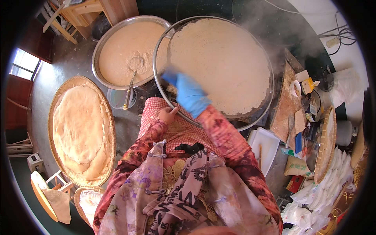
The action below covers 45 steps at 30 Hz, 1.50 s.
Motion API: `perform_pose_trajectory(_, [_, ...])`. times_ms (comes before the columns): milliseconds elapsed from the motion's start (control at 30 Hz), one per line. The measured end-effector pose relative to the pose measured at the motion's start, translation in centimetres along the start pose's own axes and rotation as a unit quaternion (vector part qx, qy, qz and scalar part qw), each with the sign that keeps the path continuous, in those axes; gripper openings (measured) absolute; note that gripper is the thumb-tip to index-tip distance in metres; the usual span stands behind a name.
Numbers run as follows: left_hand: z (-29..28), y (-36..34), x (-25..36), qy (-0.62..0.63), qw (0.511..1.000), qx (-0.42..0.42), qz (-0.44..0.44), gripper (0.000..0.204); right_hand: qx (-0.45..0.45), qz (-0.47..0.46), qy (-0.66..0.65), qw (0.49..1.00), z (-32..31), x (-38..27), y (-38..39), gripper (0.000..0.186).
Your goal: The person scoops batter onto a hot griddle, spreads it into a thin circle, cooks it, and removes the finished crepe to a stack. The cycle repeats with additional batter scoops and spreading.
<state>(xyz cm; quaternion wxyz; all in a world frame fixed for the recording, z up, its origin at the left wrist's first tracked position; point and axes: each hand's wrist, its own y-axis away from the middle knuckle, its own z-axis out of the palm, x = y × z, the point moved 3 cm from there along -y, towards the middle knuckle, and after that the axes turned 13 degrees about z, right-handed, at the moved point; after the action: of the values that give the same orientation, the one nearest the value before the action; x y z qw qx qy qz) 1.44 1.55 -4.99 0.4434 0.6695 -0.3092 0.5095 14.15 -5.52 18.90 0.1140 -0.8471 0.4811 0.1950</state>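
Note:
A large round griddle carries a wide, pale sheet of batter [219, 62], with steam rising at its far right. Around it runs a thin metal hoop [272, 74]. My left hand [168, 115] is bare and pinches the hoop's near left side. My right hand [192, 94], in a blue glove, crosses over the left edge of the griddle. Its fingers are smeared by motion, and a dark blue blur at their tips cannot be made out. Left of the griddle stands a wide metal basin [111, 74] of beige batter, with a ladle [129, 92] resting in it.
A round woven tray [53, 129] at left bears stacked thin pancakes [80, 121]. A clear tub [116, 98] sits below the basin. To the right are a wooden board [284, 105], a white rectangular tray [266, 141], a small bowl [295, 88] and white plastic bags [317, 196].

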Motion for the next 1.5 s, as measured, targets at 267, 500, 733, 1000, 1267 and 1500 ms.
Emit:
perform_pose_trajectory(267, [2.1,2.4,3.3,0.055,0.996,-0.023,-0.065,0.030,0.078,0.064,0.288,0.952,1.1,8.6,2.3,0.013])
perform_pose_trajectory(500, [3.8,3.8,3.0,0.181,0.980,-0.002,-0.089,0.030,-0.051,0.103,0.081,0.990,-1.4,9.1,4.8,0.033])
perform_pose_trajectory(733, [4.1,4.1,3.3,0.117,0.980,-0.066,-0.144,0.032,0.009,0.341,-0.070,0.937,-7.9,23.5,3.9,0.045])
perform_pose_trajectory(1000, [4.9,5.0,5.0,0.110,0.973,-0.119,-0.168,0.035,0.148,0.419,-0.037,0.895,-13.5,30.1,10.6,0.040])
perform_pose_trajectory(1267, [7.4,6.3,5.1,0.181,0.939,-0.168,-0.240,0.041,0.046,0.246,0.134,0.959,-4.9,20.2,6.4,0.027])
perform_pose_trajectory(1500, [9.9,6.8,2.7,0.183,0.917,-0.249,-0.254,0.042,0.177,0.080,0.246,0.949,4.2,8.5,2.0,0.006])
